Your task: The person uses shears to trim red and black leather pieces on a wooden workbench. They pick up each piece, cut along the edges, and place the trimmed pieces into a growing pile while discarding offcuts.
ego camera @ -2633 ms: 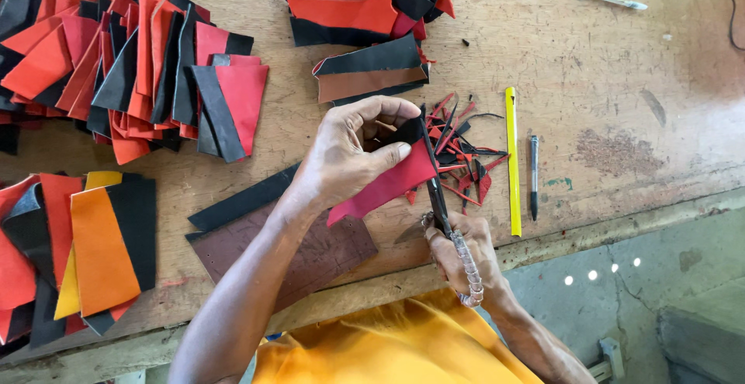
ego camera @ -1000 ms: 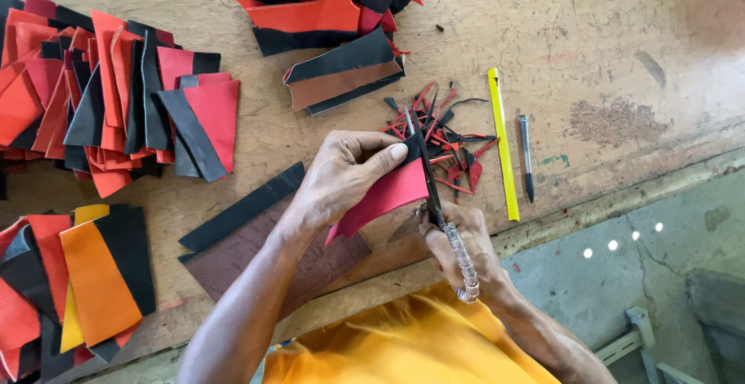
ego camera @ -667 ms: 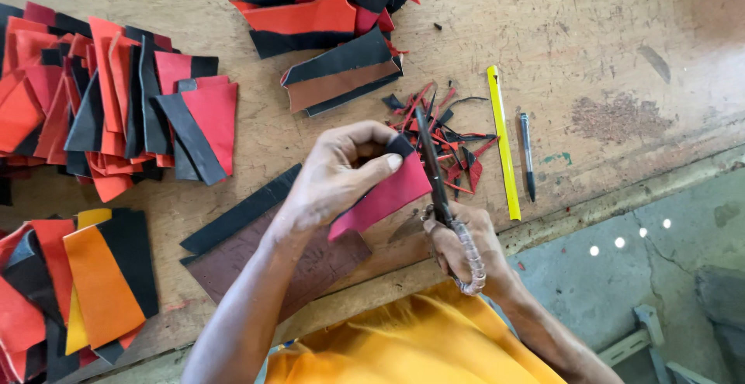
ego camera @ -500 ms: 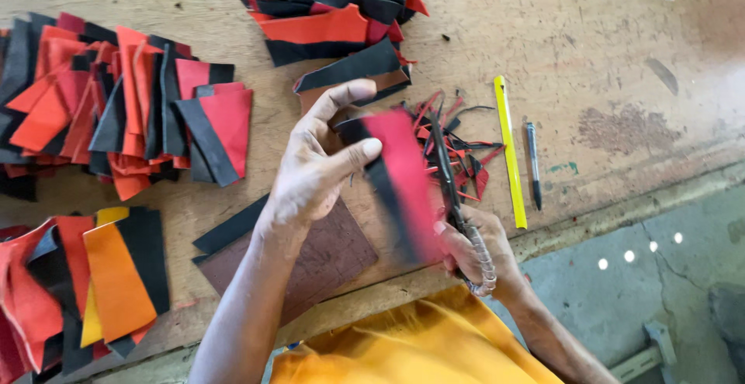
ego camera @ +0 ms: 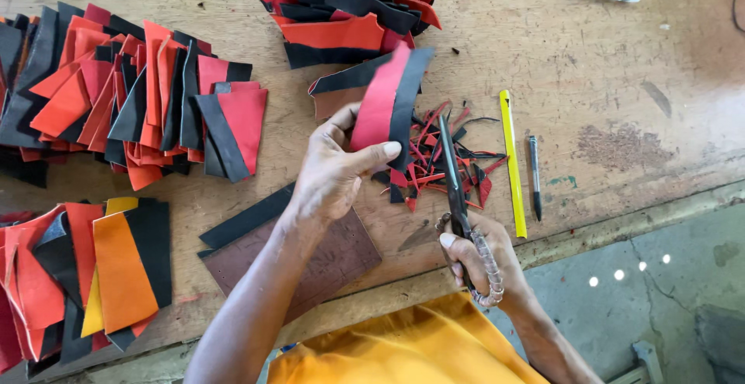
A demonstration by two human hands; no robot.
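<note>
**A:** where's the red-black strip (ego camera: 388, 101) sat relative to the scissors (ego camera: 454, 178)?

**B:** Just left of the blades. It's pinched in the left hand (ego camera: 334, 171), held up off the desk (ego camera: 605, 66), long axis running near-to-far, tilted a bit right. Scissors are gripped by the right hand (ego camera: 477, 260), blades narrow, pointed far, alongside the strip.

**A:** any containers?

**B:** None seen. Just scraps (ego camera: 442, 163) under the blades, cut stacks (ego camera: 132, 93) at left.

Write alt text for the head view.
A left hand lifts a red-and-black leather piece while the right hand holds scissors over red and black scraps on a wooden workbench.
</note>
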